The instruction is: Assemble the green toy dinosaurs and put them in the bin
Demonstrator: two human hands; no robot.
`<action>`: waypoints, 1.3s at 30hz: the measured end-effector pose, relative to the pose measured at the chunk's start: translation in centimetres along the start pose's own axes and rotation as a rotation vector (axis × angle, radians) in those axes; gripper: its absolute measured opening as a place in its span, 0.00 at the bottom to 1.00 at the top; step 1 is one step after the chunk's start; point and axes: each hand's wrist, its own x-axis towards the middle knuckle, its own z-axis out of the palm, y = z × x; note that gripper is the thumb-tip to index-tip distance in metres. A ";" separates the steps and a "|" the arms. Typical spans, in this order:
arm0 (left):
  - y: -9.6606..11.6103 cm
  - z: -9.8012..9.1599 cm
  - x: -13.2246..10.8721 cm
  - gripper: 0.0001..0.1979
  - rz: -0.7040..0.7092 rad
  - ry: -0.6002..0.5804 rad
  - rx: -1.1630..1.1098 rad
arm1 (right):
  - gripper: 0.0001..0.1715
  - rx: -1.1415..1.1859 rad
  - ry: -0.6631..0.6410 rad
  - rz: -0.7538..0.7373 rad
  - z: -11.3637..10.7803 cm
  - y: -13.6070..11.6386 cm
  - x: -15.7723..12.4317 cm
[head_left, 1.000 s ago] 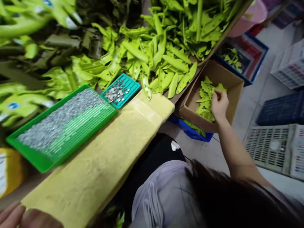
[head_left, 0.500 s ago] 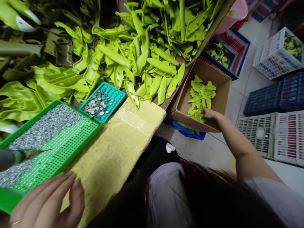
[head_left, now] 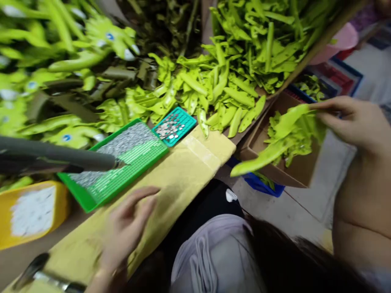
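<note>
My right hand is shut on a long green moulded plastic pod, lifted over a cardboard box that holds more green pieces. My left hand is open and blurred, just above a yellow padded cloth, close to a green perforated tray filled with small metal studs. Over that tray lies a dark grey rod-like tool with a thin metal tip. A small teal tray holds several metal discs.
Large heaps of green plastic pieces fill the back. A yellow container with white contents stands at lower left, and a black-and-metal tool lies at the bottom edge. A blue crate sits on the tiled floor below the box.
My right hand has risen from inside the box and now holds a green pod above it. My left hand has moved right onto the yellow cloth, away from the green tray.
</note>
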 end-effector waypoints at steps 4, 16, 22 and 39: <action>3.1 5.6 5.1 0.31 -0.054 -0.271 -0.566 | 0.19 0.390 -0.331 -0.933 4.0 -16.3 3.9; -1.1 5.1 2.5 0.19 -0.511 0.355 -1.384 | 0.10 0.399 -0.220 -0.374 18.2 -25.7 8.9; -1.1 6.6 2.6 0.14 -0.427 0.386 -1.549 | 0.04 1.077 -0.175 -0.191 14.3 -27.2 4.8; -1.9 7.5 2.0 0.18 -0.406 0.369 -1.472 | 0.15 0.545 0.011 -0.511 15.8 -30.4 1.2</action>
